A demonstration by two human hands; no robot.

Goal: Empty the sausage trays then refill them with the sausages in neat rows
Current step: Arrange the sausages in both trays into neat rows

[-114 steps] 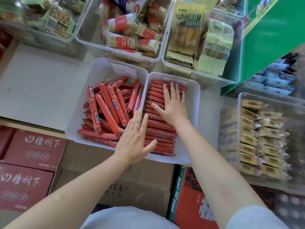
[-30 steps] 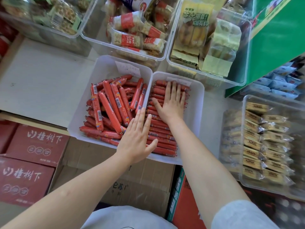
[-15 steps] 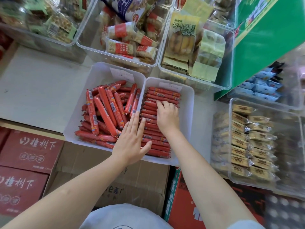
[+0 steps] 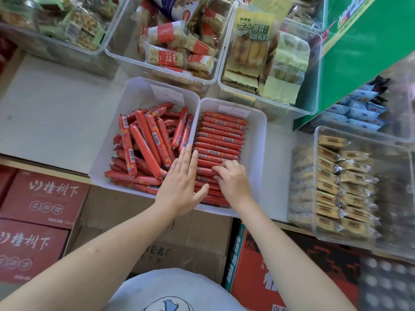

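The right hand (image 4: 233, 182) has slid back toward the near end of the right tray (image 4: 258, 153), and its fingers are now curled on the sausages (image 4: 221, 140), which lie there in a neat row. The left hand (image 4: 183, 182) stays flat, fingers straight, on the divide. I judge half is done: the left tray (image 4: 116, 135) holds a jumbled pile (image 4: 146, 140).

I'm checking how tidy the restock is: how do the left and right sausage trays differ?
Sausages in the left tray lie jumbled, crossing at angles; those in the right tray lie in a neat stack, parallel. The left tray is filled across its width; the right tray has bare floor along its right side. Both are white trays with a paper label on the far wall.
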